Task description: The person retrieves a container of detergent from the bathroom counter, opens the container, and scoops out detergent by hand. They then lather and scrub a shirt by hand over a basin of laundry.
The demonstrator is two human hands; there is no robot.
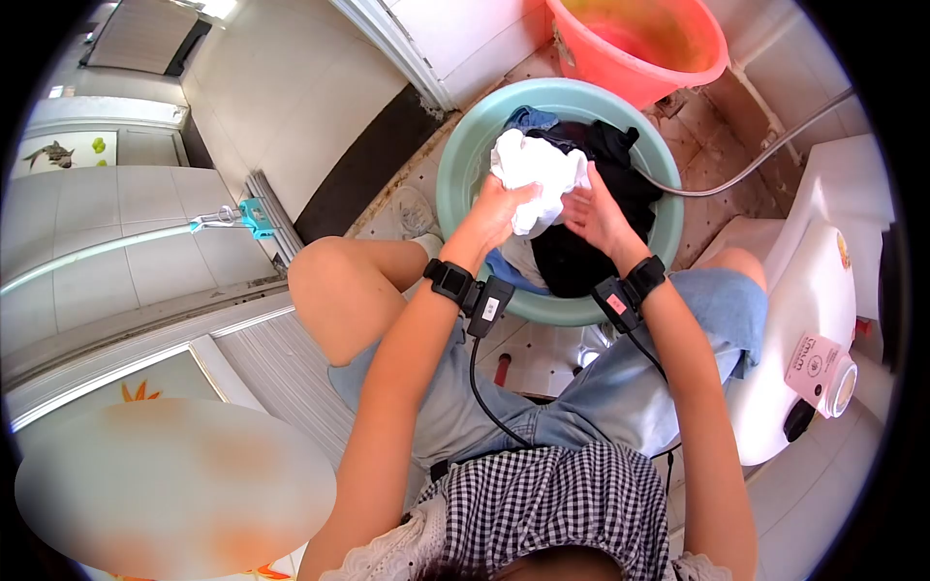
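Observation:
A bunched white cloth (542,174) is held up over a green basin (458,145). My left hand (504,208) grips the cloth's lower left side, with the thumb lying across it. At the cloth's right edge, my right hand (598,215) has its fingers spread and the palm turned toward the cloth; the thumb seems to touch it. Black clothes (581,254) fill much of the basin below. Blue denim fabric (531,118) shows at the far rim, and a blue piece (513,274) lies near the front. The cloth's folds hide its exact kind.
A pink tub (639,48) stands behind the basin. A metal hose (741,182) runs into the basin from the right. The white toilet (790,358) at right carries a pink-labelled jar (821,376). A turquoise-headed mop (254,219) leans at left.

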